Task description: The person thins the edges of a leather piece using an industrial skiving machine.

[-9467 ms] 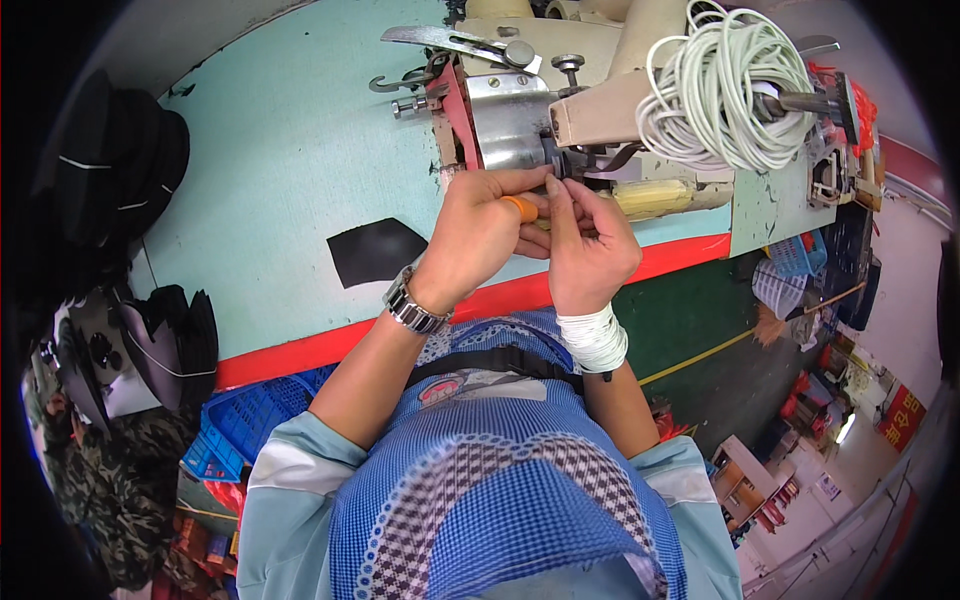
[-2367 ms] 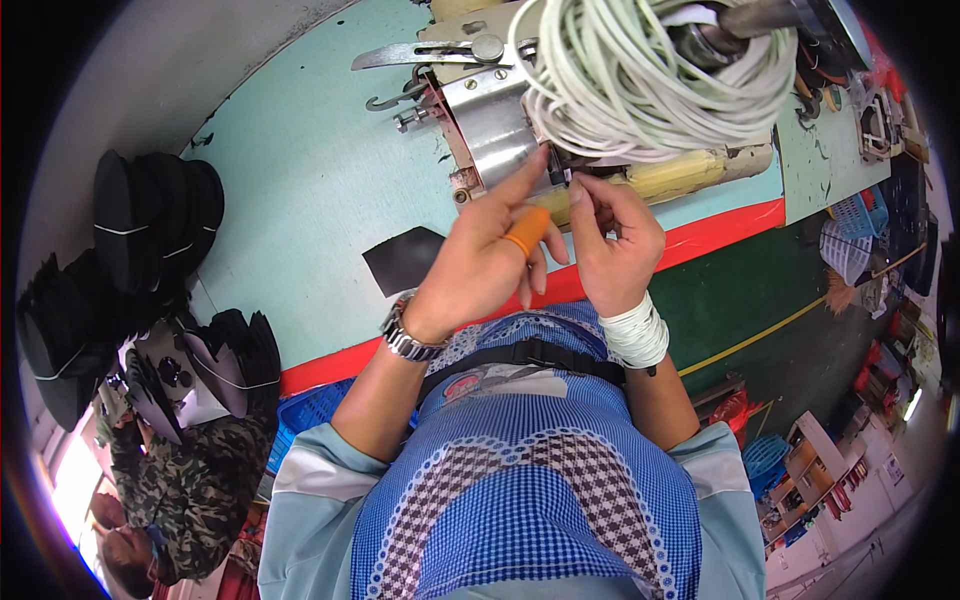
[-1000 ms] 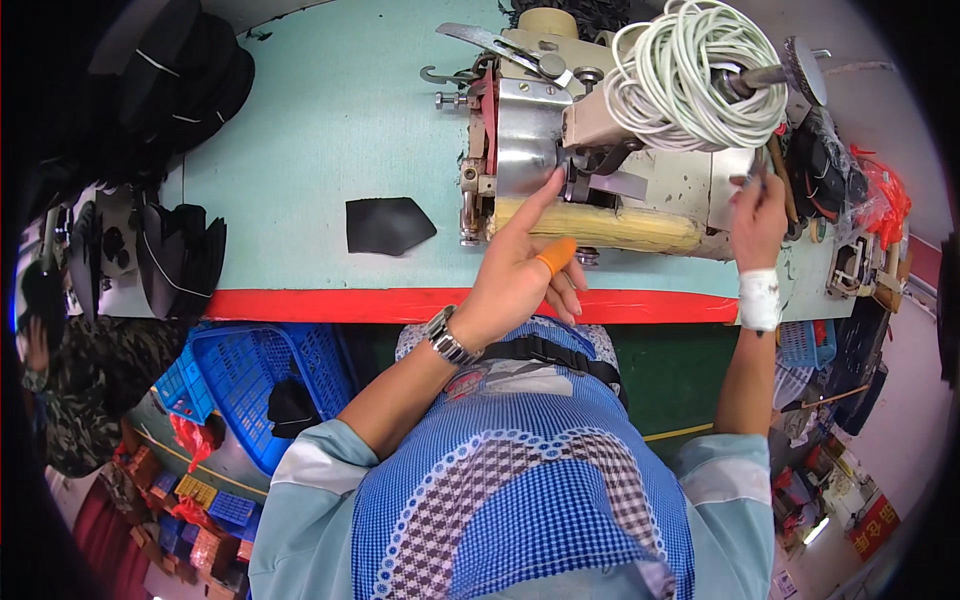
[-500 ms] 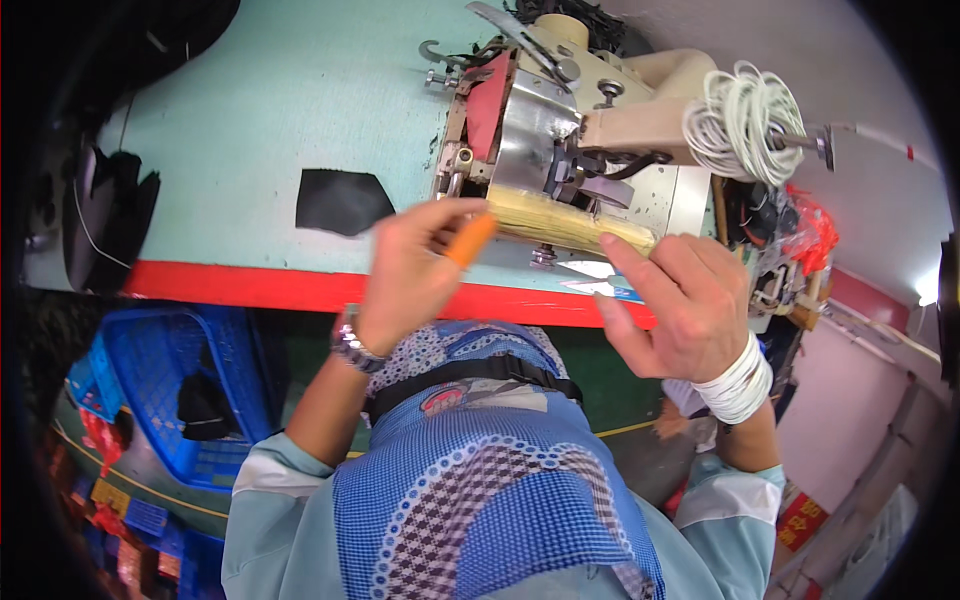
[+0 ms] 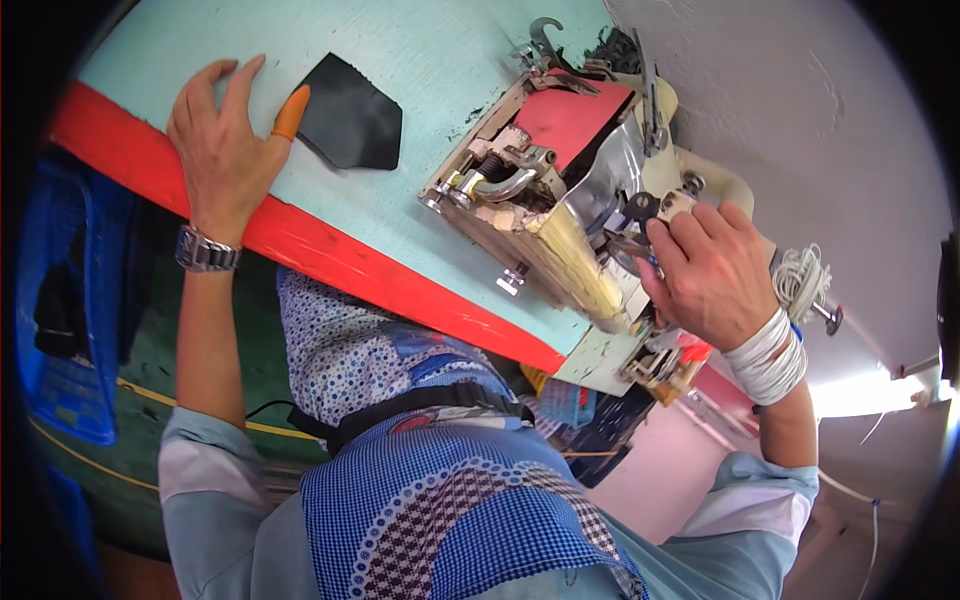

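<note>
Head view: left hand lies flat, fingers spread, on the pale green table, orange finger cot touching the black leather piece just right of it. Right hand, fingers curled on sewing machine knob; grip can't tell.

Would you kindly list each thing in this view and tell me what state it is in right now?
left hand: flat on the table edge, fingers spread, holding nothing.
orange finger cot: worn on a left fingertip, beside the black piece.
black piece: lying flat on the table, not gripped.
right hand: fingers on the machine's right end; its grip there is unclear.
sewing machine: seated on the table.
table: turquoise top, red front edge.
cord coil: wound up behind the right wrist.
</note>
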`<state>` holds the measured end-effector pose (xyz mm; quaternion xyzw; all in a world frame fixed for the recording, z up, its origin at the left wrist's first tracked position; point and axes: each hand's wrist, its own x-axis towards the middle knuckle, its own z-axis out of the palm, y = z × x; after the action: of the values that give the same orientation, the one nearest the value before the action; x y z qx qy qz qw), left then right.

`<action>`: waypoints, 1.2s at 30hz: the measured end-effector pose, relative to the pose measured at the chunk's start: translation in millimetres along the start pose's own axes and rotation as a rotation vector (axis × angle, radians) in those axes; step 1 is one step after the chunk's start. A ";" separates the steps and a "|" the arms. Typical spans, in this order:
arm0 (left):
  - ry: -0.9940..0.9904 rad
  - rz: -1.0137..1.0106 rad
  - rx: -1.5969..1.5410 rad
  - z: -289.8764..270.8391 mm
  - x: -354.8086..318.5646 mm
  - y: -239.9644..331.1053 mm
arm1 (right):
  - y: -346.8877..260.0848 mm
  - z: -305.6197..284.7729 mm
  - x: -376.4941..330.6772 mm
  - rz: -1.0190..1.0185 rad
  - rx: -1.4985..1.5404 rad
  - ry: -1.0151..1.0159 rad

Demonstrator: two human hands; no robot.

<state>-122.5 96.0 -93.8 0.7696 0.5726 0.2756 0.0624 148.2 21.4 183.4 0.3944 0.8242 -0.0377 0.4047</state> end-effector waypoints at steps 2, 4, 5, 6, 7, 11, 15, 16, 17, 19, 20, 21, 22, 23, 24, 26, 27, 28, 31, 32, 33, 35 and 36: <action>0.018 -0.032 -0.019 9.9 -1.7 -9.8 | -7.3 1.4 4.1 0.036 -0.012 0.101; 0.003 0.008 0.021 15.7 -3.2 -19.8 | -13.8 -1.5 6.4 0.051 -0.017 0.098; 0.034 0.000 0.011 18.7 -2.8 -23.9 | -17.7 -3.7 9.1 0.083 0.000 0.095; 0.045 -0.004 0.011 19.5 -1.6 -27.4 | -21.6 -5.8 11.0 0.117 0.019 0.094; 0.052 0.018 0.013 18.7 0.7 -30.8 | -25.7 -7.8 12.0 0.118 0.008 0.098; 0.102 0.073 0.019 22.2 11.3 -42.7 | -35.2 -13.3 14.8 0.131 -0.056 0.094; 0.046 -0.074 0.010 29.9 13.5 -66.3 | -40.5 -16.3 12.6 0.110 -0.084 0.114; 0.068 0.071 -0.340 42.9 7.2 -84.3 | -41.2 -16.6 13.8 0.102 -0.085 0.117; 0.088 0.225 -0.695 34.7 37.9 -92.4 | -41.0 -16.3 13.0 0.089 -0.081 0.129; 0.108 0.100 -0.322 33.7 15.5 -76.0 | -40.4 -15.9 12.2 0.075 -0.075 0.142; 0.123 -0.018 0.036 -5.7 24.9 -1.7 | -38.5 -12.0 10.1 0.094 -0.067 0.121; 0.121 -0.018 0.044 -9.3 26.1 -4.0 | -38.6 -13.2 9.7 0.098 -0.060 0.119; 0.102 -0.024 0.057 -10.2 26.9 -5.9 | -39.0 -14.8 10.1 0.094 -0.056 0.120; 0.083 -0.028 0.069 -10.4 27.1 -6.9 | -39.9 -16.2 11.1 0.105 -0.052 0.122; 0.080 -0.028 0.072 -11.2 26.7 -6.5 | -40.3 -16.7 11.7 0.117 -0.049 0.124; 0.066 -0.051 0.111 -12.9 26.8 -4.2 | -39.1 -16.5 11.1 0.102 -0.062 0.124; 0.063 -0.050 0.112 -12.5 27.2 -4.2 | -38.1 -16.7 10.5 0.089 -0.079 0.123; 0.073 -0.041 0.114 -11.6 27.6 -4.4 | -37.6 -17.1 9.5 0.089 -0.077 0.122; 0.070 -0.050 0.136 -12.8 29.2 -0.9 | -35.9 -17.2 8.4 0.073 -0.076 0.133; 0.058 -0.067 0.155 -14.0 29.1 0.0 | -36.3 -17.0 9.0 0.068 -0.082 0.155; 0.055 -0.067 0.158 -13.3 28.8 -2.4 | -36.5 -16.9 9.4 0.063 -0.088 0.178; 0.066 -0.066 0.179 -11.5 29.4 -7.0 | -36.0 -17.8 9.6 0.056 -0.082 0.177; 0.064 -0.067 0.179 -12.7 29.4 -5.6 | -35.8 -18.3 9.7 0.051 -0.081 0.177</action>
<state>-127.9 121.9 -75.0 0.7432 0.6222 0.2453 -0.0158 108.7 9.9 179.6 0.4003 0.8473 0.0408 0.3467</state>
